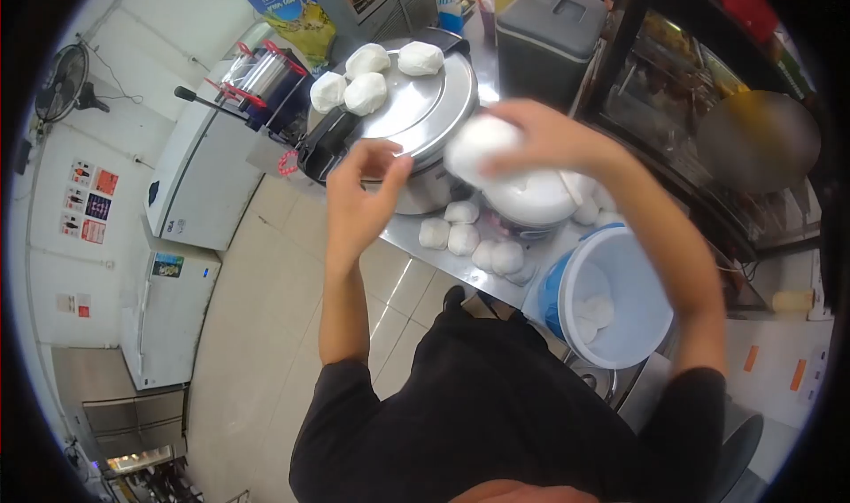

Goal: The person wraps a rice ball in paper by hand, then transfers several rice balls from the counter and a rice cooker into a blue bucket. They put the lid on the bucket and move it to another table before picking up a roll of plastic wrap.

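Note:
My right hand (540, 140), blurred by motion, grips a rounded white wrapped bundle (480, 149) above the counter. Beside the big metal pot, my left hand (365, 189) has its fingers curved and apart, with nothing in it. The pot's shiny lid (421, 104) carries several similar white bundles (365, 93). More white bundles (460, 237) lie along the counter's near edge. A round white lid (534, 200) sits on a container below my right hand. Near my right forearm, a white bucket (620, 273) with blue on its outside has a few white bundles (595, 313) inside.
A dark grey lidded bin (549, 38) stands behind the pot, and a glass display cabinet (660, 87) lies to the right. On the left are a red-handled machine (266, 78) and white chest freezers (190, 193). Tiled floor (266, 326) stretches below.

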Action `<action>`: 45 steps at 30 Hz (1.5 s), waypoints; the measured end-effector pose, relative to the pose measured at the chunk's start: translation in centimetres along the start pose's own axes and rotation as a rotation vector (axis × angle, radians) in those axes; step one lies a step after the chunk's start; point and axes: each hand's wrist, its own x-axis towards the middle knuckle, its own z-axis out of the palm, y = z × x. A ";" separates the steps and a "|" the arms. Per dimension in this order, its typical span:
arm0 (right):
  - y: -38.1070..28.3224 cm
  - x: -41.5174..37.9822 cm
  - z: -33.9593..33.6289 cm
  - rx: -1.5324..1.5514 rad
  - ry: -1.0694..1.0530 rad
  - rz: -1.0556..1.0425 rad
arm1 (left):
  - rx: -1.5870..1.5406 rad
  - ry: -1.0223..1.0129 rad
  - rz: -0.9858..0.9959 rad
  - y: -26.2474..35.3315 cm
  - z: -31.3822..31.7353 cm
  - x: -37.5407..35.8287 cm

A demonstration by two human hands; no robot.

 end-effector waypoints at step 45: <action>9.8 -22.4 0.8 1.049 0.032 0.351 | -0.586 -0.347 -0.245 -2.1 10.5 -6.6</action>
